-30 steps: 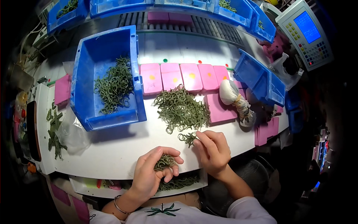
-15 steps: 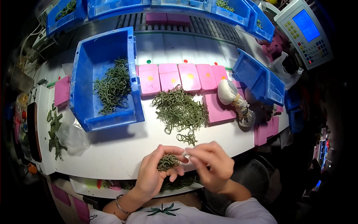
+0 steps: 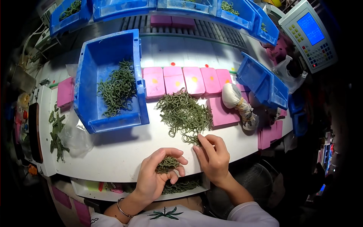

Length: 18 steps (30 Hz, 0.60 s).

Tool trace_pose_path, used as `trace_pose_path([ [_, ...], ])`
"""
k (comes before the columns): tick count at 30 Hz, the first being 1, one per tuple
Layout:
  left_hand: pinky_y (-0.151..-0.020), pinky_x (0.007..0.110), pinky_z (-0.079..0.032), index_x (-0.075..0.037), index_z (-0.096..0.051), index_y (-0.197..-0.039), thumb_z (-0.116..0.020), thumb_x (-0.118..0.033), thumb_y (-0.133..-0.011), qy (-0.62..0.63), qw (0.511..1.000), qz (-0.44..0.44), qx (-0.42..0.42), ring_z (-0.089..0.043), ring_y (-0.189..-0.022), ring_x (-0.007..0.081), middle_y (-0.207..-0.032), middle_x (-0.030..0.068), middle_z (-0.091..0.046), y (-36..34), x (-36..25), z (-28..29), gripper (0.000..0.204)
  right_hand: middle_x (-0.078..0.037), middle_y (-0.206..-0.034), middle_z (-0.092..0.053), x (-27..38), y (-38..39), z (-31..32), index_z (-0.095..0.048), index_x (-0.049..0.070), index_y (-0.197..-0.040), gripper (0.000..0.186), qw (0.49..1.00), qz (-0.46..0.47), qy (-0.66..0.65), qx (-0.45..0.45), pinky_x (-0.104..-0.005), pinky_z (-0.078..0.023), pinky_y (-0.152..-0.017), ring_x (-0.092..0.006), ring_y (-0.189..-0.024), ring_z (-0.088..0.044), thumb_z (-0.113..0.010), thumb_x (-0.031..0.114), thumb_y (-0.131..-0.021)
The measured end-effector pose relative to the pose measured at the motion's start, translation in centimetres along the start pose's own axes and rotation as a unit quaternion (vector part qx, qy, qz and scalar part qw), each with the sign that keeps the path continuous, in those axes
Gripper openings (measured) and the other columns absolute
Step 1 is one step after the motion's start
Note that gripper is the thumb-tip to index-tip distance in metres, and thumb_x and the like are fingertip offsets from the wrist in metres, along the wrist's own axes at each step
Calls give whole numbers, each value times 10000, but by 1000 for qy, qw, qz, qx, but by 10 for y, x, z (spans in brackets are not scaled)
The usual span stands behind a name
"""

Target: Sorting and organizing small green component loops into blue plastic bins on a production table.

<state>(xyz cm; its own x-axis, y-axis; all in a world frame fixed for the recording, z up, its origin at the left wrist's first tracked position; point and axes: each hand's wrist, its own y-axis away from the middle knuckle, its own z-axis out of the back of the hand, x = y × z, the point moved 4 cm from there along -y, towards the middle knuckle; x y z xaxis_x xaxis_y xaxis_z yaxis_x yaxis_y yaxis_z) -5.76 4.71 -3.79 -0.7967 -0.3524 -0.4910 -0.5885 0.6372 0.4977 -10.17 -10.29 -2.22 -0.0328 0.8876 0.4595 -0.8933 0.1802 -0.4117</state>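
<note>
My left hand (image 3: 150, 174) is cupped around a clump of small green ring-shaped pieces (image 3: 167, 165), its fingers curled about them. To its right, my right hand (image 3: 214, 158) reaches the near edge of a loose pile of the same green rings (image 3: 183, 113) on the white table. Its thumb and index finger are apart, with the tips at a few rings; whether a ring is pinched there cannot be made out. Behind my hands to the left, a large blue bin (image 3: 84, 90) contains a heap of similar green rings (image 3: 119, 90).
Pink blocks (image 3: 152, 81) stand in a row behind the pile. A tied white cloth bundle (image 3: 238, 102) rests by a larger pink block (image 3: 222, 113). An empty-looking blue bin (image 3: 262, 81) leans at right, near a keypad display (image 3: 310, 34). A clear plastic bag (image 3: 77, 138) lies left.
My right hand has moved from beside my left fingertips out to the near edge of the ring pile. My left hand still cups its clump. The whole view has shifted slightly.
</note>
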Motion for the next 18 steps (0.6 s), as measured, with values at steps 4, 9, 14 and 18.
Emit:
trace_pose_path([
  [4,-530,248,-489,59,-504,-1024,-400,-146,-861,1,1000,-6,4,-591,-725,232,-880,190,-580,2,-4,-2,282,-100,-843,-542,1,1,4,-601,-39,-978,297,999,28,13,-9,-301,-450,-536,-220,-660,-531,-678,2,-694],
  [9,-548,247,-490,71,-496,-1046,-436,-74,-828,-1,1000,-1,9,-594,-737,228,-896,197,-583,-1,0,-2,268,-105,-826,-548,-6,4,4,-603,-41,-965,275,998,34,42,-40,-301,-454,-541,-228,-660,-539,-644,-55,-693],
  [14,-552,244,-491,70,-499,-1051,-447,-57,-819,-5,1000,4,13,-595,-737,223,-908,197,-585,-2,2,-2,269,-104,-799,-561,-7,4,12,-618,-22,-950,269,998,-24,-4,-65,-294,-457,-542,-230,-645,-555,-640,-76,-687],
  [18,-552,243,-492,67,-506,-1041,-454,-64,-823,-8,1000,1,11,-596,-734,222,-906,194,-586,0,0,-2,259,-105,-789,-574,0,0,20,-629,-7,-936,242,995,-55,-61,-65,-277,-456,-521,-209,-617,-569,-640,-76,-704],
])
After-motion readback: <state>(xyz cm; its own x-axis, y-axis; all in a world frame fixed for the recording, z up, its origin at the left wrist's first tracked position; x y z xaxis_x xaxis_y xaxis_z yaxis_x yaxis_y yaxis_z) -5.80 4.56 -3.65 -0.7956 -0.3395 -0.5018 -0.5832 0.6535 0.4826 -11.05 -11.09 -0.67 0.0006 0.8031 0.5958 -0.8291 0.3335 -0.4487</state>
